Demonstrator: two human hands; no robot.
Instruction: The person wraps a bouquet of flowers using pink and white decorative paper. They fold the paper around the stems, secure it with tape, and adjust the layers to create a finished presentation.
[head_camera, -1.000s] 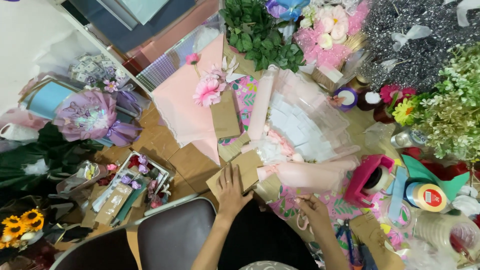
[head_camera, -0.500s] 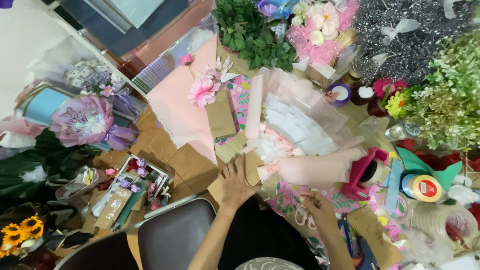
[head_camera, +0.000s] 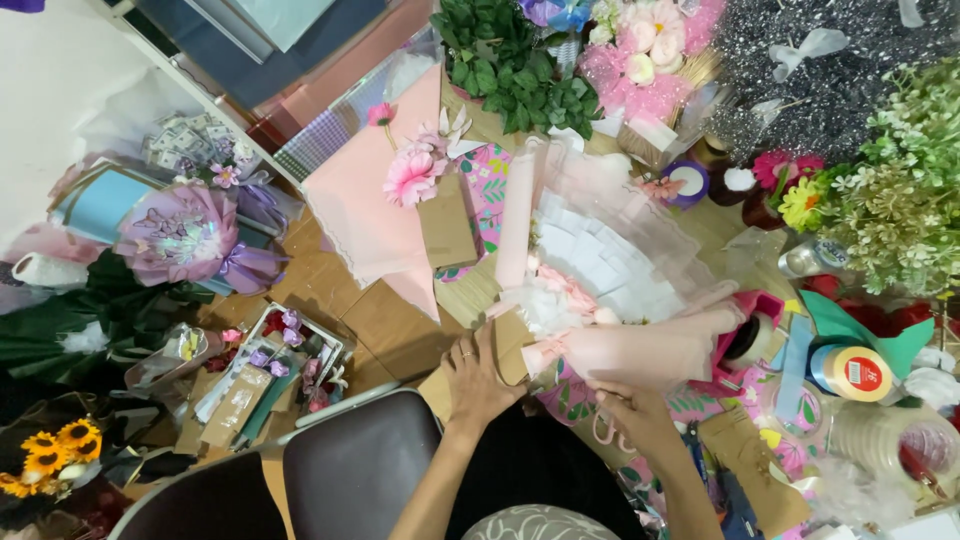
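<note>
The left hand (head_camera: 478, 378) lies spread open on the brown card (head_camera: 505, 345) at the pink-wrapped bouquet's (head_camera: 610, 290) base; at its 3 o'clock, the right hand (head_camera: 628, 412) pinches the wrap's edge.

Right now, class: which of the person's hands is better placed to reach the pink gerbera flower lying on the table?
Left. The left hand rests on the brown card at the bouquet's base, on the pink gerbera's side; the right hand grips the wrap's lower edge, farther away.
</note>
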